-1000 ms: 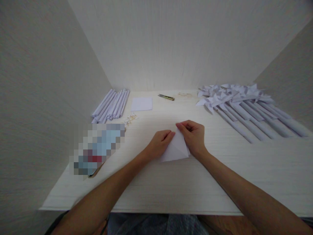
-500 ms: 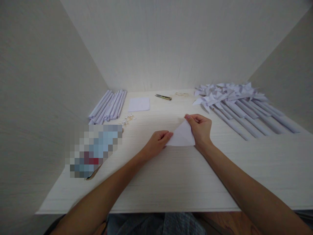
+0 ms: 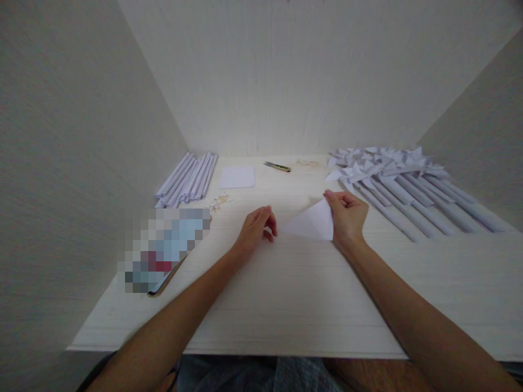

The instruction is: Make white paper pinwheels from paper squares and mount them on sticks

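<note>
A folded white sheet of paper (image 3: 314,222), triangular in outline, is pinched at its right side by my right hand (image 3: 348,215). Its pointed left end reaches toward my left hand (image 3: 257,227), which is apart from it. That left hand is held above the table with its fingers curved and spread, and nothing shows in them.
Rolled paper tubes (image 3: 188,177) lie at the back left, near flat white paper (image 3: 237,177) and cotton swabs (image 3: 220,201). Thread snips (image 3: 278,166) are at the back. Several paper pinwheels (image 3: 379,171) lie at right. A pixelated, phone-like object (image 3: 171,250) is at left.
My left hand has let go of the paper and its fingers have opened. My right hand, still gripping the paper, has moved slightly right. The whole view has shifted a little.
</note>
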`<state>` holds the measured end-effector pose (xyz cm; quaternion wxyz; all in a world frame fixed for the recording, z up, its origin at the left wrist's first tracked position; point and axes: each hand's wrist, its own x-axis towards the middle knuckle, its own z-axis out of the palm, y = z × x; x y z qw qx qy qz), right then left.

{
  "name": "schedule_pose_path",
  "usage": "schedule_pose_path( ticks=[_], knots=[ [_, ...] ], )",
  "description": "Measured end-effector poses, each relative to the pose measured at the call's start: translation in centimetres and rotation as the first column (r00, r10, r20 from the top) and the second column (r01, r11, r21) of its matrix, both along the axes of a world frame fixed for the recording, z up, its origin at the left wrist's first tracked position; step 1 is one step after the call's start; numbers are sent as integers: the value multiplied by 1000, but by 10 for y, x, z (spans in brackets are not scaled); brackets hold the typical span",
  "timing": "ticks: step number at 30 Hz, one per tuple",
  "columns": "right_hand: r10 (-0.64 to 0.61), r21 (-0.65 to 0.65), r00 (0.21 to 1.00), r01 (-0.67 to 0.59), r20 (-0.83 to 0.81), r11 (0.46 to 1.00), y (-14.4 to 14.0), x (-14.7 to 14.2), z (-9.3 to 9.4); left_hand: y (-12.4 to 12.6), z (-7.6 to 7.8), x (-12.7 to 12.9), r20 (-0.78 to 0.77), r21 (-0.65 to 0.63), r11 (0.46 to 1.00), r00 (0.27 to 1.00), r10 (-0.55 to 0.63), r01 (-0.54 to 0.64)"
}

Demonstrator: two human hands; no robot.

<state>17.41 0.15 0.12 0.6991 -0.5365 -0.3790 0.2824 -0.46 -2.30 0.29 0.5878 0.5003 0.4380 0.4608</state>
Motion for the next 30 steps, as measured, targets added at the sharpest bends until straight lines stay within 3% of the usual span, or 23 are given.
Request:
schedule_pose_path(
  ticks=[6,9,12,14,17,19,21,22,25,30],
  knots=[
    [133,29,991,-134,32,991,-8,-19,-3,0,1,4,-347,214,976,937,38,40],
    [132,37,991,-133,21,990,-7,-16,-1,3,0,1,-323,179,983,946,25,35],
    [265,-20,964,-265,-7,964,-6,-12,1,9,-2,-4,-154,51,992,980,126,-120],
    [436,-104,899,-438,-43,893,-7,-10,1,14,-2,-8,-3,-30,962,962,271,-271],
    [692,-244,716,-690,-95,681,-11,-13,1,18,0,-13,176,-104,916,899,400,-387],
    [802,-313,587,-786,-109,533,-14,-18,1,17,1,-13,178,-117,909,892,415,-399],
    [858,-338,505,-826,-89,451,-17,-24,1,14,2,-10,111,-92,919,913,392,-383],
    [872,-335,484,-836,-73,436,-19,-26,0,11,1,-8,68,-67,928,926,371,-367],
    [875,-309,485,-835,-20,456,-21,-33,-3,5,-2,0,-15,-6,964,964,265,-265],
    [811,-286,573,-762,122,581,-23,-38,-2,4,-6,7,-44,30,977,977,210,-209]
  ],
)
